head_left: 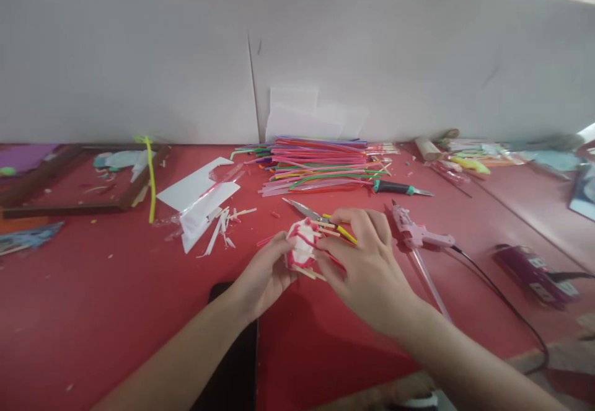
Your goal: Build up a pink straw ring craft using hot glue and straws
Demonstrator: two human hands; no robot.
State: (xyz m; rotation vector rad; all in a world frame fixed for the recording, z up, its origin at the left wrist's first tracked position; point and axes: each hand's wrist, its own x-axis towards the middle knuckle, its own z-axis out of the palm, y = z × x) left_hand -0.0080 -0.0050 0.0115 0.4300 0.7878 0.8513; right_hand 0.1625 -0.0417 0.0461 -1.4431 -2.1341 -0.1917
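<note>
Between my hands is a small white craft piece (304, 243) wound with pinkish-red strands, with thin wooden sticks (326, 225) poking out on its right side. My left hand (267, 271) is closed around its left edge, thumb in front. My right hand (367, 262) is closed at the piece's right side, thumb and fingertips against the sticks; what they pinch is hidden. Just behind lie scissors (304, 209) with yellow handles, partly covered by my right hand.
Behind is a pile of coloured pipe cleaners (320, 163) and a green-black handled knife (395, 188). A pink glue gun (416, 231) lies right, its cord running to a purple power strip (532, 271). White paper (193, 188), stick scraps (223, 228), a brown frame (69, 209) and a black phone-like slab (237, 361) are left.
</note>
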